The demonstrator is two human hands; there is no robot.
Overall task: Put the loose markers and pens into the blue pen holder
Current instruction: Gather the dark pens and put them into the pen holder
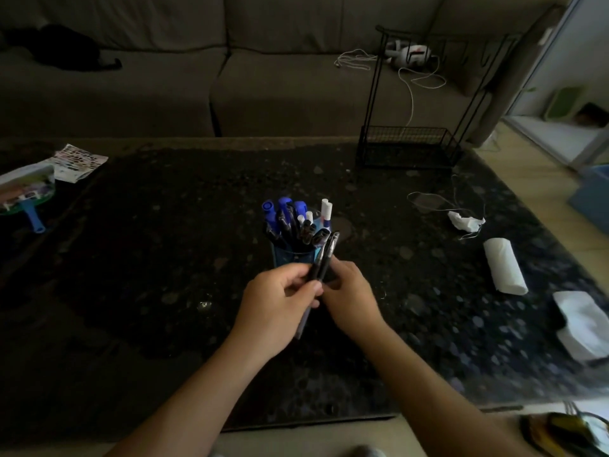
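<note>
A dim living room, a dark speckled table (pixel 158 258): your left hand (pixel 280 303) and, apparently, right hand (pixel 351 296) have their grip clenched on two pens (pixel 327 255), light, stiff and slick, just before the crowded blue pen holder (pixel 291 257); pinch mid-barrel.

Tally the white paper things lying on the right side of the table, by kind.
Paper roll: 1
Crumpled tissue: 1
Flat white paper stack, at the table's right edge: 1
Total: 3
</note>
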